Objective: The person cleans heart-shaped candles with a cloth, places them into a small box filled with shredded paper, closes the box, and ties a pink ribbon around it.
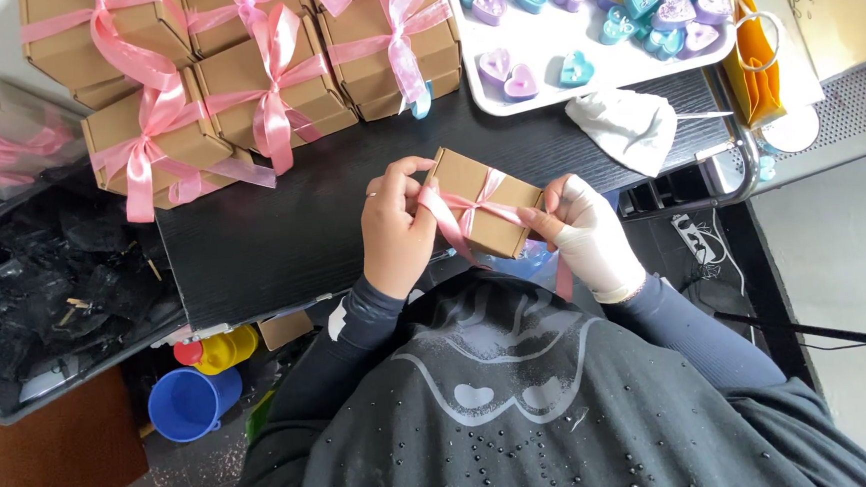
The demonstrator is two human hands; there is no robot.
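- Surface (282, 233): dark wood-grain top, bare in the middle; the work is held at its near edge, just above the person's lap.
- Stack of finished boxes (232, 75): brown card boxes tied with pink bows, crowded along the far left of the surface, well apart from the hands.
- White tray (582, 64): far right, carrying heart-shaped pieces in purple, blue and pink; near enough that a wide pull on the ribbon could, in my judgement, knock its rim.
- Black bin (55, 287): left of the surface, filled with dark crinkled wrappers.
- White cloth (626, 126): crumpled just beyond the right hand, between the hands and the tray.
- Small brown box (479, 203): tilted, held between both hands over the surface's near edge, lid closed.
- Left hand (397, 231): bare; fingers closed on the box's left corner and the ribbon there.
- Right hand (585, 234): in a pale glove; fingers pinched narrow on a ribbon end at the box's right side.
- Pink ribbon (471, 211): crossed over the lid, one tail hanging toward the lap. Risk, as judged: uneven pull could slide the crossing off the corner or let the box twist and drop off the edge; the glove may dull the pinch.
- Blue cup (190, 401): on the floor, lower left, beside yellow items.
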